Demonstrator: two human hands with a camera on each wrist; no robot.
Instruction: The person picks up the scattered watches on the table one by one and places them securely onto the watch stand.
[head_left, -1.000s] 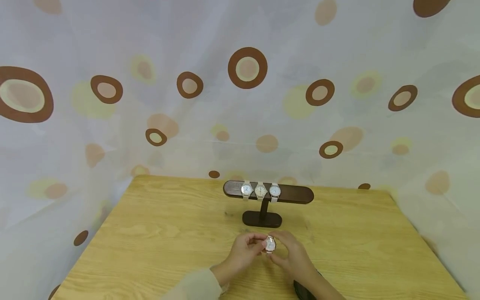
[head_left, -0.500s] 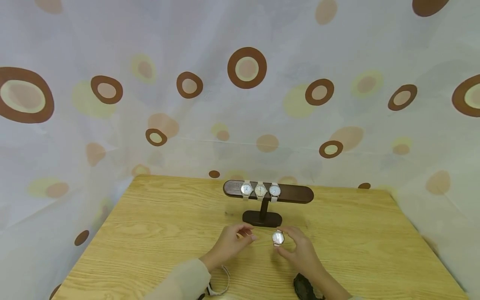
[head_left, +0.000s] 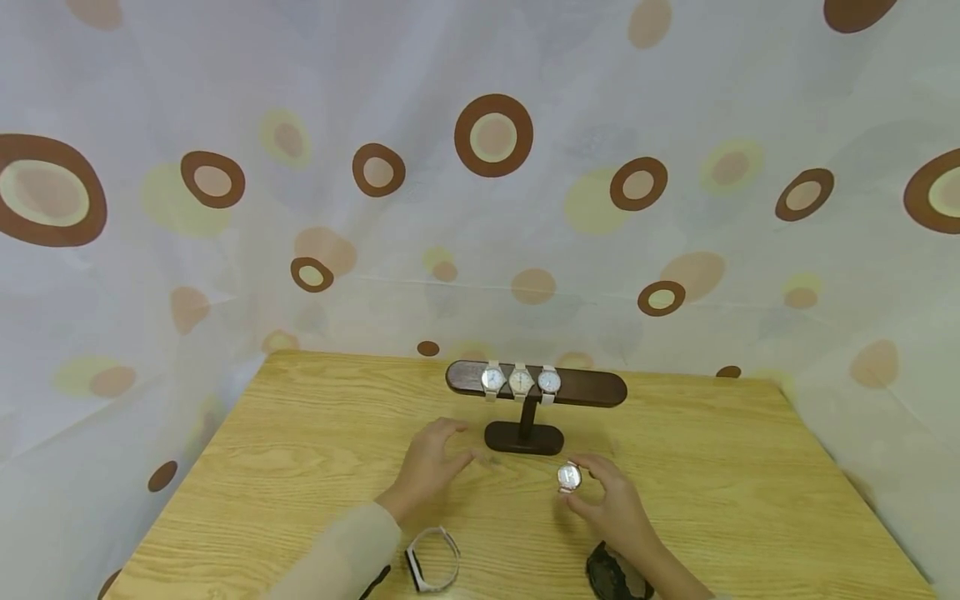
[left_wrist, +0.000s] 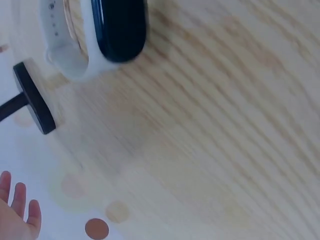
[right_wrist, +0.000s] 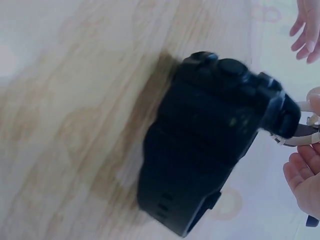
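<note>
Fingers of my right hand (head_left: 621, 510) pinch a round, white-faced watch (head_left: 569, 477) over the yellow wooden table (head_left: 300, 433), my left hand (head_left: 425, 464), thumb and fingers apart, nearer its left edge.

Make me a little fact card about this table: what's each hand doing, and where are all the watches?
Right hand: pinches a round, pale-faced watch
Left hand: holds nothing
Dark brown bar-topped stand: bears three round, light-strapped watches
Light wooden table: also carries a white-strapped band with a black screen and a chunky black watch
</note>
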